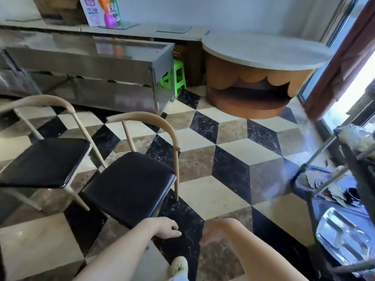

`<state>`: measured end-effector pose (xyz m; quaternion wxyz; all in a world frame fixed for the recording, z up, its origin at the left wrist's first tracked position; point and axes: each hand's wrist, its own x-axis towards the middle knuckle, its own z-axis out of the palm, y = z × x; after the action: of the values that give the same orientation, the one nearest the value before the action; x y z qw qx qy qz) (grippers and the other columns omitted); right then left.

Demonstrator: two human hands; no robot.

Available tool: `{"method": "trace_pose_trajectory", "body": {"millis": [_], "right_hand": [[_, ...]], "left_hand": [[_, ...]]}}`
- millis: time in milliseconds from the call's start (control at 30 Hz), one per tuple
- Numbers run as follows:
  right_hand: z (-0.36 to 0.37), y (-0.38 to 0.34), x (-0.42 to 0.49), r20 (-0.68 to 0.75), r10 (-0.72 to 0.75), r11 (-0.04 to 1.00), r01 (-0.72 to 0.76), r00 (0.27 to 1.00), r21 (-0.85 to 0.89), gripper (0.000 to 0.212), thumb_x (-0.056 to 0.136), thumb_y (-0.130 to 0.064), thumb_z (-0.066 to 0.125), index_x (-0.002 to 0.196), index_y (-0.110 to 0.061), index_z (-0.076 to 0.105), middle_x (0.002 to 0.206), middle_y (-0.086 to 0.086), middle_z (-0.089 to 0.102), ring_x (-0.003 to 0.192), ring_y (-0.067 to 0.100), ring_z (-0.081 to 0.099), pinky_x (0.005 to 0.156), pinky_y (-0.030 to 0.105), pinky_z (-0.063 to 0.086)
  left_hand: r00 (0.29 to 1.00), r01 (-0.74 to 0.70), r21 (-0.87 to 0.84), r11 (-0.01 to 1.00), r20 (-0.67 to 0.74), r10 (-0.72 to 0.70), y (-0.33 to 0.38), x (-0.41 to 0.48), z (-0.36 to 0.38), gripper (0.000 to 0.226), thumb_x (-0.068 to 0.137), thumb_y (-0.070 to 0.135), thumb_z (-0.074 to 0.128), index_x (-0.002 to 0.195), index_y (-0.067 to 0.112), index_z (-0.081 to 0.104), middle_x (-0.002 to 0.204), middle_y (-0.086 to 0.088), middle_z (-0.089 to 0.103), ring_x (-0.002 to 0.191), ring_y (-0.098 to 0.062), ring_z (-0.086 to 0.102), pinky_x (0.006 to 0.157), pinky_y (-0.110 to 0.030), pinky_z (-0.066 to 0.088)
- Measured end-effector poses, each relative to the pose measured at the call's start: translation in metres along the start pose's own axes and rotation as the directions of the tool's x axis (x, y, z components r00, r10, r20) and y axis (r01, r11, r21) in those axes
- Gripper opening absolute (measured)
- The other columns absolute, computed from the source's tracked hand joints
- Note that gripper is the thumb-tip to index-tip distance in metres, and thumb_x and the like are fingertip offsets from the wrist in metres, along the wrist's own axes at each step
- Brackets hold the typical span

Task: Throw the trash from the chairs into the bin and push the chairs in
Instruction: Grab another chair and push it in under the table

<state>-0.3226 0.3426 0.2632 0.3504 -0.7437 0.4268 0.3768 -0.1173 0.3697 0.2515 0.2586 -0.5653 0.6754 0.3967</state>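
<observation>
No trash shows on either seat, and no bin is in view, so I take the pushing-in to be the step at hand. The near chair [129, 185] stands just ahead of the person, with the far chair [40, 163] close beside it. Both are out on the open floor [203, 189] with their backs toward the steel counter [91, 55].

The left hand [166, 228] hangs just off the near chair's front corner, its fingers [174, 233] loosely curled around nothing. The right hand [212, 232] is low beside it, too blurred for me to tell how its fingers lie.

I can't see which tabletop the chairs belong under. A grip on the frame, and a straight, even push, would likely work best. The legs are thin and splayed, and on stone this polished they could skate sideways or scrape.

The seats are black, padded, faintly glossy squares with rounded corners. The frames are pale wood colour, each back a single bent hoop on slim tapering rods. The floor is glossy marble in cream, brown and black diamonds that read as cubes. The counter is mirror-bright sheet steel with sharp corners.
</observation>
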Motion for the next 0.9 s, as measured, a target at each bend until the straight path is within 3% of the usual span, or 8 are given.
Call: {"method": "trace_pose_trajectory", "body": {"millis": [67, 167, 400, 467, 567, 633, 733, 900], "right_hand": [[-0.040, 0.015, 0.011, -0.018, 0.024, 0.999, -0.023, 1.000, 0.033, 0.064, 0.092, -0.055, 0.046, 0.142, -0.014, 0.042, 0.148, 0.004, 0.043, 0.130, 0.027, 0.045, 0.105, 0.039, 0.041], [-0.091, 0.035, 0.024, -0.076, 0.061, 0.998, -0.062, 0.995, -0.010, 0.068, 0.092, -0.059, 0.043, 0.145, -0.017, 0.037, 0.152, 0.003, 0.037, 0.136, 0.026, 0.037, 0.109, 0.038, 0.034], [-0.196, 0.078, 0.065, -0.053, 0.081, 0.995, -0.084, 0.995, -0.054, 0.069, 0.089, -0.061, 0.044, 0.147, -0.024, 0.033, 0.155, 0.000, 0.030, 0.140, 0.024, 0.031, 0.111, 0.037, 0.029], [-0.221, 0.091, 0.085, -0.015, 0.058, 0.994, -0.059, 0.998, -0.095, 0.070, 0.090, -0.062, 0.043, 0.148, -0.025, 0.031, 0.157, -0.002, 0.027, 0.141, 0.022, 0.030, 0.112, 0.037, 0.028], [-0.259, 0.116, 0.123, 0.034, 0.016, 0.989, -0.011, 0.999, -0.145, 0.072, 0.089, -0.063, 0.044, 0.148, -0.024, 0.031, 0.156, -0.001, 0.028, 0.141, 0.022, 0.031, 0.112, 0.036, 0.028], [-0.285, 0.132, 0.148, 0.077, -0.003, 0.979, 0.019, 0.997, -0.202, 0.073, 0.089, -0.063, 0.044, 0.148, -0.022, 0.031, 0.156, 0.000, 0.028, 0.142, 0.023, 0.029, 0.114, 0.037, 0.026], [-0.333, 0.153, 0.179, 0.137, -0.061, 0.956, 0.097, 0.989, -0.277, 0.072, 0.089, -0.062, 0.045, 0.148, -0.022, 0.032, 0.157, 0.001, 0.027, 0.143, 0.022, 0.026, 0.115, 0.037, 0.022], [-0.414, 0.168, 0.209, 0.218, -0.105, 0.944, 0.166, 0.970, -0.284, 0.071, 0.089, -0.061, 0.049, 0.146, -0.023, 0.035, 0.155, 0.002, 0.032, 0.142, 0.023, 0.028, 0.113, 0.037, 0.023]], "left_hand": [[1.000, 0.014, 0.005, 1.000, 0.006, -0.014, -0.007, 0.022, -0.041, 0.057, 0.093, 0.055, 0.037, 0.141, 0.025, 0.040, 0.145, -0.002, 0.043, 0.127, -0.023, 0.046, 0.097, -0.033, 0.036], [1.000, -0.014, 0.035, 0.999, 0.003, 0.014, -0.012, 0.050, -0.098, 0.057, 0.094, 0.054, 0.037, 0.139, 0.021, 0.044, 0.145, -0.003, 0.044, 0.129, -0.022, 0.044, 0.105, -0.035, 0.035], [0.998, 0.015, 0.026, 1.000, 0.068, -0.017, -0.024, 0.102, -0.184, 0.057, 0.094, 0.055, 0.037, 0.137, 0.019, 0.047, 0.143, -0.003, 0.046, 0.128, -0.023, 0.045, 0.107, -0.039, 0.036], [0.995, 0.037, 0.006, 0.999, 0.097, -0.037, -0.028, 0.119, -0.202, 0.056, 0.094, 0.054, 0.037, 0.134, 0.017, 0.049, 0.136, -0.006, 0.052, 0.119, -0.024, 0.052, 0.100, -0.038, 0.042], [0.985, 0.087, -0.023, 0.996, 0.155, -0.082, -0.034, 0.148, -0.227, 0.054, 0.095, 0.052, 0.035, 0.133, 0.017, 0.049, 0.123, -0.009, 0.057, 0.095, -0.024, 0.058, 0.075, -0.031, 0.045], [0.970, 0.154, -0.083, 0.985, 0.203, -0.134, -0.039, 0.164, -0.242, 0.056, 0.094, 0.054, 0.034, 0.138, 0.021, 0.045, 0.132, -0.006, 0.052, 0.106, -0.026, 0.056, 0.079, -0.036, 0.048], [0.951, 0.241, -0.242, 0.940, 0.251, -0.179, -0.053, 0.183, -0.265, 0.063, 0.090, 0.064, 0.032, 0.137, 0.025, 0.045, 0.129, -0.005, 0.051, 0.108, -0.023, 0.054, 0.083, -0.039, 0.051], [0.920, 0.391, -0.502, 0.771, 0.234, -0.313, -0.077, 0.186, -0.306, 0.106, 0.057, 0.090, 0.037, 0.142, 0.026, 0.036, 0.121, -0.002, 0.056, 0.101, -0.016, 0.056, 0.089, -0.040, 0.053]]}}
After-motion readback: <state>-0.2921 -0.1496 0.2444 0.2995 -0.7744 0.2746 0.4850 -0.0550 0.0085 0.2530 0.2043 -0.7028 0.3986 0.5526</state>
